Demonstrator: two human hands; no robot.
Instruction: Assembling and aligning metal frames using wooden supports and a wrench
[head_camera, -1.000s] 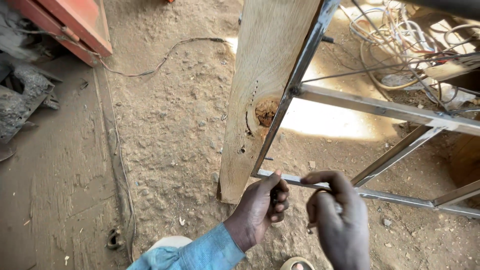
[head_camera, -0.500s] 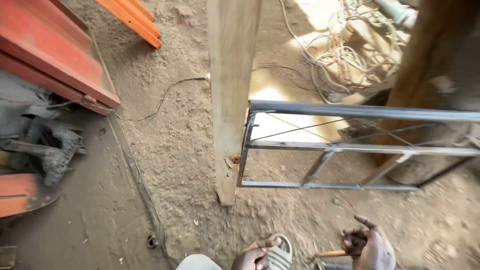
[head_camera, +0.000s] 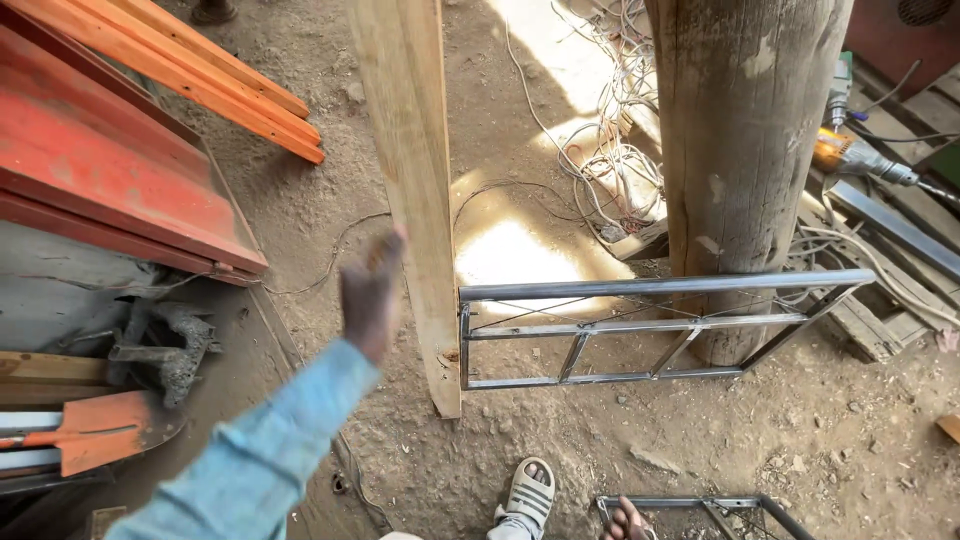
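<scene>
My left hand (head_camera: 370, 290) is raised and blurred, fingers apart and holding nothing, just left of an upright pale wooden plank (head_camera: 410, 180). A grey metal bar frame (head_camera: 650, 330) stands on edge on the dirt, with one end against the plank and its far part in front of a thick wooden post (head_camera: 745, 150). At the bottom edge only the fingertips of my right hand (head_camera: 625, 520) show, beside the corner of a second metal frame (head_camera: 700, 505). Its grip is hidden. My sandalled foot (head_camera: 530, 495) stands close by.
Red-orange metal sheets and bars (head_camera: 120, 170) lie at the left, with an orange shovel blade (head_camera: 100, 430) and grey rubble (head_camera: 165, 350) below them. Tangled cables (head_camera: 610, 150) cover the ground behind the frame. An orange power tool (head_camera: 855, 155) lies on planks at the right.
The view has pulled back and up from the frame's lower corner. Both hands have left the frame's bar. My left hand has swung up beside the plank, and my right has dropped to the bottom edge.
</scene>
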